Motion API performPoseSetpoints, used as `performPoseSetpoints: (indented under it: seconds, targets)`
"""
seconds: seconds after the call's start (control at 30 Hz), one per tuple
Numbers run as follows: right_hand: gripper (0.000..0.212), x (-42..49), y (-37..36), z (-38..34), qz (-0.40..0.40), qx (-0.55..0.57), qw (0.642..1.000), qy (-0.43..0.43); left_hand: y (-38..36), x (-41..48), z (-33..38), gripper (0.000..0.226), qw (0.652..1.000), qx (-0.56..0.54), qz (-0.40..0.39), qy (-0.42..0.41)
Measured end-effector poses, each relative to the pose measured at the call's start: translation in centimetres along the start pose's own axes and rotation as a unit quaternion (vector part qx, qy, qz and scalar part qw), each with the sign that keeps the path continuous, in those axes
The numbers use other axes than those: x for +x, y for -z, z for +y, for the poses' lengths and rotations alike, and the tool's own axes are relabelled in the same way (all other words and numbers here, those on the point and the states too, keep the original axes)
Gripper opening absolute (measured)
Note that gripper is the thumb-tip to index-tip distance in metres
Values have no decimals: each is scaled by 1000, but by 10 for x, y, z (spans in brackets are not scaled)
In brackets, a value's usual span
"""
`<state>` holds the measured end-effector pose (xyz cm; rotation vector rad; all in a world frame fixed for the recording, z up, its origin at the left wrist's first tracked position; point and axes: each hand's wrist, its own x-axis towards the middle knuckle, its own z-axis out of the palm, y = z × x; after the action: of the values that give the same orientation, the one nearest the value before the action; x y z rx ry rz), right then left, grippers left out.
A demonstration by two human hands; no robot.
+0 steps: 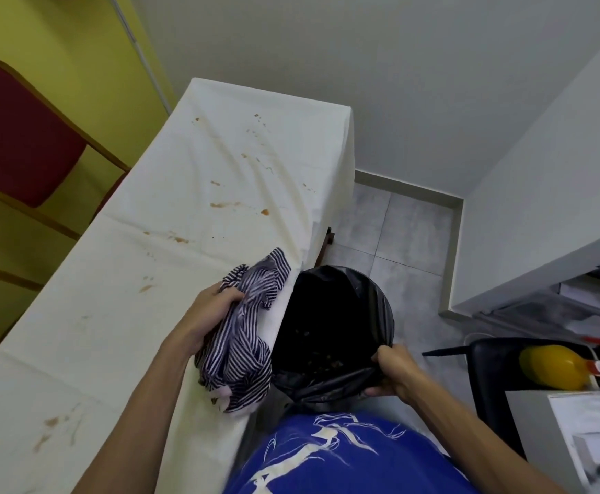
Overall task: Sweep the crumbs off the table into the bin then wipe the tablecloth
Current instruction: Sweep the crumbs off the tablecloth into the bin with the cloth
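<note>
From my feed, the desk (337, 165) fills the frame from 7 o'clock up to 12, draped in a white tablecloth (131, 315) that hangs over its far end and right edge. A red-padded chair (17, 137) with a wooden frame stands against the yellow wall at 10 o'clock, just beside the desk's left side. Grey floor tiles (398, 226) show at 2 o'clock.

The bin (330, 308), lined with a black bag (327, 385), sits just right of centre, held up with its rim against the desk's right edge. A striped cloth (241, 351), bunched and rumpled, lies on the tablecloth at that same edge, touching the bin's left rim.

A yellow spray bottle (555, 367) with a red-and-white trigger lies at 4 o'clock, well apart from the bin.

The left hand (209, 315) rests on the cloth, its fingers (232, 297) curled into the fabric and gripping it. The right hand (395, 372) is at the bin's near rim at 5 o'clock, thumb above and the other digits below, pinching the bag's edge.

Brown stains (225, 205) dot the tablecloth from 12 o'clock down to 8. Crumbs (321, 361) lie inside the bin, low against the bag, and a few brown bits sit under the cloth's near hem.
</note>
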<state>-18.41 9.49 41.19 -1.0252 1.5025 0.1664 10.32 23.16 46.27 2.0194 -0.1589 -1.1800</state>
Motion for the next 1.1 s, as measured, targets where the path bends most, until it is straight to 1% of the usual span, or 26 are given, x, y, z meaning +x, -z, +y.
performPoseSetpoints:
  seconds: [0.03, 0.07, 0.1, 0.13, 0.17, 0.2, 0.27, 0.3, 0.33, 0.4, 0.43, 0.5, 0.57, 0.63, 0.73, 0.83, 1.03, 1.1]
  targets:
    - [13, 0, 0, 0, -2, -1, 1000, 1, 3, 3, -1, 22, 996, 54, 63, -34]
    - [13, 0, 0, -1, -3, -1, 1000, 1, 6, 6, -3, 28, 982, 114, 134, -61]
    - [13, 0, 0, -1, -3, -1, 1000, 1, 7, 6, -3, 36, 962, 163, 201, -90]
    - [14, 0, 0, -1, -2, 0, 1000, 0, 4, 3, -3, 40, 940, 190, 252, -129]
    - [14, 0, 1, 0, -1, 1, 1000, -1, -3, -2, 0, 41, 922, 196, 285, -172]
    - [15, 1, 1, 0, -1, 2, 1000, -2, -11, -10, 4, 39, 907, 193, 303, -221]
    - [14, 2, 1, 1, 0, 2, 1000, -5, -29, -22, 10, 35, 869, 217, 310, -319]
    - [13, 3, 1, 1, -1, 2, 1000, -5, -34, -24, 8, 32, 857, 237, 292, -353]
    - [12, 3, 0, 0, -2, 3, 1000, -5, -36, -23, 6, 29, 856, 251, 266, -366]
    - [12, 3, -1, -1, -6, 3, 1000, -2, -31, -14, 1, 28, 870, 258, 231, -350]
    - [12, 2, -1, -2, -8, 3, 1000, 0, -26, -8, 0, 29, 874, 266, 233, -334]
    - [13, 2, 0, -2, -9, 3, 1000, 2, -17, 3, -2, 30, 874, 304, 241, -294]
    - [16, 3, 2, 0, -9, 3, 1000, 1, -9, 11, -3, 33, 875, 352, 222, -246]
    - [17, 2, 3, 1, -9, 1, 1000, 0, -3, 16, -4, 37, 876, 380, 200, -219]
    - [15, 1, 1, 0, -12, 1, 1000, 2, 2, 19, -4, 40, 873, 393, 193, -214]
    - [14, 0, 0, -2, -8, 4, 1000, 4, 0, 18, -3, 39, 865, 404, 195, -224]
    - [14, 0, 0, -3, -6, 0, 1000, 5, -2, 16, 3, 25, 860, 402, 222, -222]
    - [13, 1, 0, -3, -3, 2, 1000, 2, -6, 12, 4, 21, 866, 382, 226, -231]
